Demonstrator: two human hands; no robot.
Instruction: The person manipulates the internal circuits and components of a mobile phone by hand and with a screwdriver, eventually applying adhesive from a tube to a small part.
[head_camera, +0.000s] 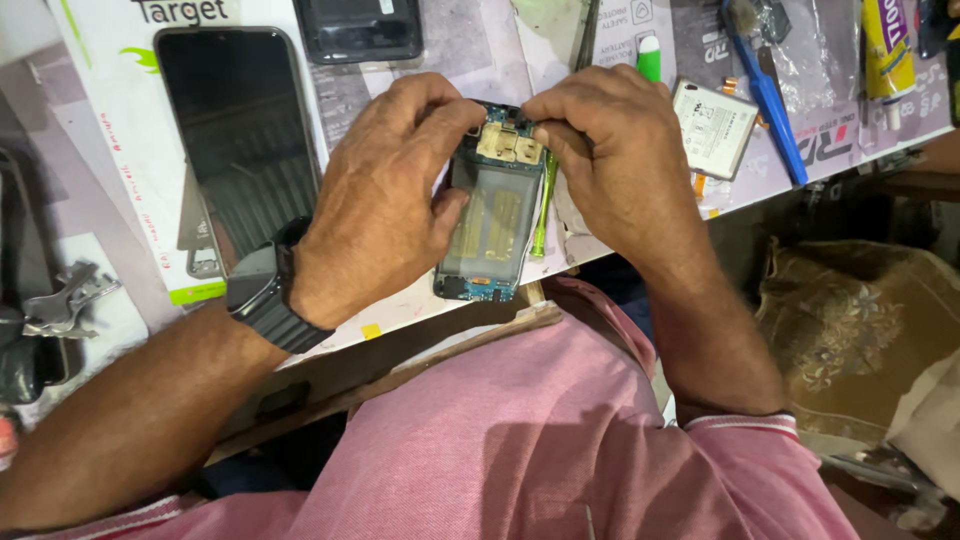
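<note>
- At the far left edge, at about nine o'clock, a small bunch of grey metal keys (62, 298) lies on the messy white paper-covered table (100, 120).
- Near it, at about ten o'clock, a big black phone with a dark shiny glass screen (240, 140) lies flat on the table.
- Your left hand (385, 195), with a black band watch (262, 295) on the wrist, grips the left side of the opened phone body with a blue circuit board and gold parts (492, 215). The thumb lies across its middle and the fingers curl close over its top.
- That opened phone sits in the middle, at the table's near edge, held between both hands.
- Your right hand (620, 155) pinches narrow at the phone's top, fingertips touching the gold parts. A thin green stick tool (545, 215) lies just beside the phone under this hand.
- At about two o'clock lies a flat white phone battery (712, 125), and just right of it a blue plastic brush handle (775, 110).
- At the top right corner lies a yellow glue tube (885, 50).
</note>
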